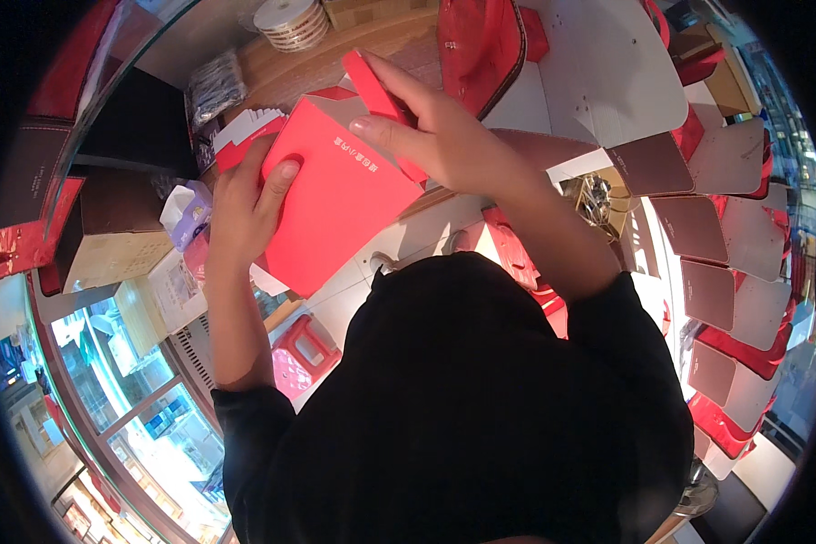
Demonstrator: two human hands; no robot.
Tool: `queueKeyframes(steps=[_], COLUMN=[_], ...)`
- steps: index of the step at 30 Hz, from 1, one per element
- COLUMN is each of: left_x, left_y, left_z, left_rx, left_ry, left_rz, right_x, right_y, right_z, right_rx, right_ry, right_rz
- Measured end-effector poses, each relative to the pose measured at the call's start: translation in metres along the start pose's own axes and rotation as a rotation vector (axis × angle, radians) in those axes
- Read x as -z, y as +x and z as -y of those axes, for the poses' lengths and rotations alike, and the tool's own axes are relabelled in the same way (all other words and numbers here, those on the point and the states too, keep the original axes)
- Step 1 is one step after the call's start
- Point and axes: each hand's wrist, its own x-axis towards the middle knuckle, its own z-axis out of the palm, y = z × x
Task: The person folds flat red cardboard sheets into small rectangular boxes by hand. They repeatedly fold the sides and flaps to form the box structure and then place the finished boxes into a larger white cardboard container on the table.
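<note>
The left hand (249, 208) grasps the left side of the red box (335, 204) at the upper centre of the frame, its thumb laid on the broad face and its fingers around the edge, seemingly to steady the box, which is held up, tilted, in front of the desk (292, 74). The right hand (437, 136) pinches a red strip (372, 91) at the box's upper right end between thumb and fingers, apparently so that the left hand can carry the box while this end is handled; whether the strip is a flap of the box or a separate piece, I cannot tell. The white rolls (290, 23) and the clear packet (218, 86) sit toward the top and upper left of the frame, off to the side of the box, perhaps to leave the hands room. The box looks plain and crisp-edged: a flat, bright red face, a short line of pale print near its upper right, and a greyish inner surface showing at the open upper end. A red and white stepped piece (245, 134) lies by the left fingertips, partly hidden.
</note>
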Motion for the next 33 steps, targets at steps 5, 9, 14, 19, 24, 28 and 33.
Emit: queueKeyframes(steps=[5,9,14,19,24,28,33], left_x=[-0.002,-0.001,-0.003,-0.001,-0.003,-0.003,-0.006], left_y=[0.004,0.002,0.003,0.002,0.0,0.001,-0.002], left_z=[-0.001,-0.002,-0.006,-0.009,-0.006,-0.006,-0.006], left_rx=[-0.03,-0.038,-0.041,-0.015,-0.034,-0.027,-0.049], left_ry=[0.011,0.078,0.108,0.164,0.157,0.186,0.245], left_rz=[0.003,0.008,0.015,0.026,0.023,0.029,0.022], right_x=[-0.007,-0.009,-0.017,-0.018,-0.018,-0.022,-0.025], right_y=[-0.006,-0.01,-0.008,-0.009,-0.01,-0.01,-0.005], right_z=[-0.008,-0.007,-0.017,-0.016,-0.019,-0.019,-0.021], right_rx=[0.041,-0.034,0.026,0.06,0.098,0.093,-0.04], right_ry=[-0.06,-0.04,0.238,0.133,0.103,0.1,0.199], right_rz=[-0.025,0.052,-0.061,-0.084,-0.058,-0.107,-0.16])
